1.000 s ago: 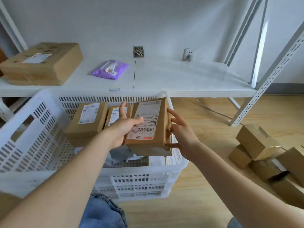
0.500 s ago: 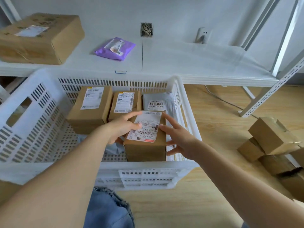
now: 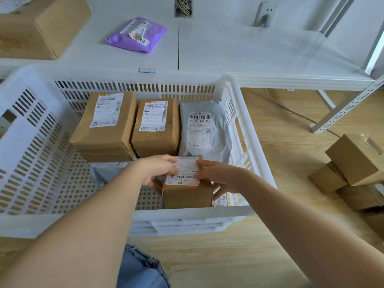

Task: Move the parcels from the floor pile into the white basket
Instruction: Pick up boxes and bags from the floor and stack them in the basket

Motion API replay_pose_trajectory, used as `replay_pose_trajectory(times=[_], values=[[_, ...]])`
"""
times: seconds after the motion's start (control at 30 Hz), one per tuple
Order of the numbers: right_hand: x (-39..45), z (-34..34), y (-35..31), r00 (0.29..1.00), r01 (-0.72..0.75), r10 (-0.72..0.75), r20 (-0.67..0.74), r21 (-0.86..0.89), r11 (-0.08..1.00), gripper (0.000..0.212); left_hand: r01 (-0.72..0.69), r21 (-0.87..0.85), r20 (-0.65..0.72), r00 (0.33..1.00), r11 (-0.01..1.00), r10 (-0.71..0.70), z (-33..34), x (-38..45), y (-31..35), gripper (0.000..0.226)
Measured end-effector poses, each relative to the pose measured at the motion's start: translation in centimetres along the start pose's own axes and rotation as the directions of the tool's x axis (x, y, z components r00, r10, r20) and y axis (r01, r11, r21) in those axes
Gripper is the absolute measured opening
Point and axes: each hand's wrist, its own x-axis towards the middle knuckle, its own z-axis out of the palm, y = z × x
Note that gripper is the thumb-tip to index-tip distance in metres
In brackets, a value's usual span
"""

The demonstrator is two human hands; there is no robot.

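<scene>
Both hands, left (image 3: 154,172) and right (image 3: 218,176), grip a small brown parcel (image 3: 187,193), setting it inside the white basket (image 3: 31,125). Next move, I'd guess: let go, grab from the floor pile (image 3: 353,171).

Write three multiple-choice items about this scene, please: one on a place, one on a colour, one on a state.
1. Where does the purple mailer lie?
A. on the white shelf
B. in the basket
C. on the floor

2. What colour is the soft bag next to the two boxes at the far wall of the white basket?
A. purple
B. grey-white
C. brown

3. How is the small box held?
A. by the left hand only
B. by nobody
C. by both hands

Key: 1 A, it rests on the shelf behind the basket. 2 B, its wrapping is pale. 3 C, the left hand and right hand grip its sides.
</scene>
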Motion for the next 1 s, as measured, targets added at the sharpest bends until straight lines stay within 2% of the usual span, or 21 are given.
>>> replay_pose_trajectory(times=[0.1, 0.2, 0.27, 0.33, 0.43, 0.53, 0.6, 0.67, 0.73, 0.8, 0.9, 1.0], values=[[2.0, 0.3, 0.0, 0.999, 0.002, 0.005, 0.050, -0.132, 0.991, 0.062, 0.017, 0.019, 0.004, 1.000, 1.000, -0.017, -0.3, 1.3, -1.1, 0.057], [3.7, 0.5, 0.6, 0.996, 0.010, 0.024, 0.086, -0.371, 0.929, 0.064, 0.001, 0.269, -0.003, 1.000, 0.963, 0.000, 0.9, 2.8, -2.0, 0.069], [4.4, 0.5, 0.9, 0.991, 0.003, 0.073, 0.114, -0.554, 0.832, 0.061, 0.035, 0.381, -0.016, 0.999, 0.924, -0.031, 1.8, 3.8, -2.4, 0.063], [4.8, 0.4, 1.2, 0.986, 0.003, 0.107, 0.128, -0.656, 0.754, 0.057, 0.038, 0.580, -0.009, 0.999, 0.814, -0.040, 2.2, 4.6, -2.6, 0.067], [5.0, 0.4, 1.2, 0.984, 0.022, 0.108, 0.141, -0.701, 0.713, 0.056, 0.074, 0.791, -0.015, 0.995, 0.608, -0.102, 1.8, 5.0, -2.8, 0.080], [4.9, 0.3, 1.0, 0.995, 0.033, 0.049, 0.090, -0.731, 0.681, 0.048, 0.046, 0.912, 0.025, 0.986, 0.408, -0.166, 2.1, 4.7, -2.5, 0.059], [4.0, 0.1, 0.7, 1.000, 0.025, -0.007, 0.027, -0.735, 0.677, 0.040, 0.011, 0.951, 0.049, 0.982, 0.309, -0.184, 2.5, 4.1, -2.2, 0.058], [2.4, -0.1, 0.3, 0.998, -0.010, -0.042, -0.056, -0.709, 0.705, 0.037, 0.020, 0.934, 0.034, 0.989, 0.358, -0.145, 2.4, 3.4, -1.3, 0.057], [0.2, -0.7, 0.0, 0.987, 0.016, -0.125, -0.105, -0.697, 0.717, 0.037, -0.005, 0.938, 0.014, 1.000, 0.347, -0.023, 1.8, 1.9, -0.2, 0.055], [-2.2, -1.8, 0.0, 0.965, 0.058, -0.223, -0.139, -0.713, 0.698, 0.035, -0.021, 0.941, -0.009, 0.996, 0.337, 0.088, 1.1, 0.6, 0.8, 0.044], [-6.1, -3.4, 0.1, 0.913, 0.082, -0.341, -0.224, -0.718, 0.692, 0.035, -0.045, 0.919, -0.028, 0.984, 0.391, 0.178, 1.3, -1.8, 2.5, 0.027], [-9.8, -4.7, 0.2, 0.832, 0.095, -0.447, -0.328, -0.711, 0.697, 0.032, -0.074, 0.905, -0.076, 0.941, 0.419, 0.330, 3.4, -4.5, 4.5, 0.017]])
